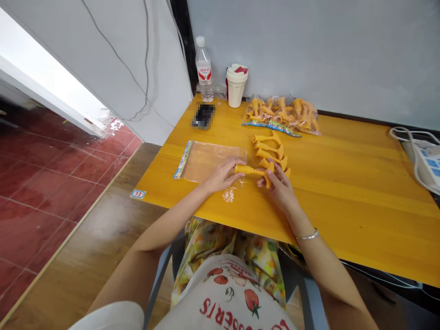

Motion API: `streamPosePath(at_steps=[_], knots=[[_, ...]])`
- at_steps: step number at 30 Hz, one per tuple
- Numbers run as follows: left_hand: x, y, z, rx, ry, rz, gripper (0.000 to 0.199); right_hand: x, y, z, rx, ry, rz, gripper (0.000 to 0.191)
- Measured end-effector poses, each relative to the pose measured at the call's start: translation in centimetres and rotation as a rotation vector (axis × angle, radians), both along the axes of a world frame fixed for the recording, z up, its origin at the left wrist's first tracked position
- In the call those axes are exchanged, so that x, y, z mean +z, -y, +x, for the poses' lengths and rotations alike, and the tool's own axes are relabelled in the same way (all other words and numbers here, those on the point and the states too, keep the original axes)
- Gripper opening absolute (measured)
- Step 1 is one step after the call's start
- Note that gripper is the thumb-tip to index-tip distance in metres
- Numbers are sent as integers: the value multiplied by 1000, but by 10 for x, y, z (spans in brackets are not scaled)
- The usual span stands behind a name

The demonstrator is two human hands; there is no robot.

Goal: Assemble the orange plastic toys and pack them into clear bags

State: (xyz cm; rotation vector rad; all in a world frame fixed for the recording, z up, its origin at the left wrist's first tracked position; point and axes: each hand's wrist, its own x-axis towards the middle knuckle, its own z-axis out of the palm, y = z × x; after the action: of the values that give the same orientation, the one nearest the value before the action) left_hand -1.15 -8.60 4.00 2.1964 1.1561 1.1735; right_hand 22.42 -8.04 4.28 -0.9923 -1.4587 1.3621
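A yellow toy hammer (250, 170) lies level between my two hands, just above the table. My left hand (222, 175) is closed on its handle end. The fingers of my right hand (281, 185) grip its head. Several more yellow toy hammers (270, 149) lie in a row just beyond my right hand, partly hidden by it. A clear zip bag (209, 160) with a colourful top strip lies flat by my left hand, which covers part of it.
Filled bags of yellow hammers (282, 113) lie against the back wall. A water bottle (205, 75), a cream cup (236, 87) and a blurred phone (204, 115) stand or lie at the back left. A white box with a cable (424, 160) is at the right edge.
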Motion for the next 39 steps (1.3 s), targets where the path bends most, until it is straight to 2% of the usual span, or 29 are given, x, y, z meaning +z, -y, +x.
streamPosePath(at_steps=[3, 6, 8, 10, 12, 15, 21, 25, 28, 35, 39], knots=[[0, -1, -2, 35, -49, -28, 70, 3, -7, 6, -114, -193, -104, 35], [-3, 0, 1, 27, -294, -134, 92, 6, -17, 21, -279, -320, -80, 27], [-8, 1, 5, 24, -478, -198, 101, 7, -21, 28, -346, -374, -83, 25], [-13, 0, 9, 44, -581, -219, 92, 7, -22, 31, -367, -395, -88, 25], [-15, -2, 10, 60, -587, -230, 72, 8, -21, 30, -368, -392, -87, 25], [-12, -6, 6, 55, -434, -311, 59, 11, -17, 25, -358, -381, -77, 27], [-3, -9, -2, -129, 210, -510, 58, 14, -11, 12, -300, -344, -44, 31], [-5, -9, 2, -205, 448, -565, 62, 13, -6, 2, -258, -344, -83, 34], [-3, -6, 3, -230, 424, -485, 63, 11, -2, -6, -195, -313, -128, 32], [4, 6, 5, -202, -48, -63, 55, 10, 5, -35, -80, -340, -336, 46], [3, 9, 7, -187, -172, 46, 54, 15, 9, -56, -24, -364, -465, 38]])
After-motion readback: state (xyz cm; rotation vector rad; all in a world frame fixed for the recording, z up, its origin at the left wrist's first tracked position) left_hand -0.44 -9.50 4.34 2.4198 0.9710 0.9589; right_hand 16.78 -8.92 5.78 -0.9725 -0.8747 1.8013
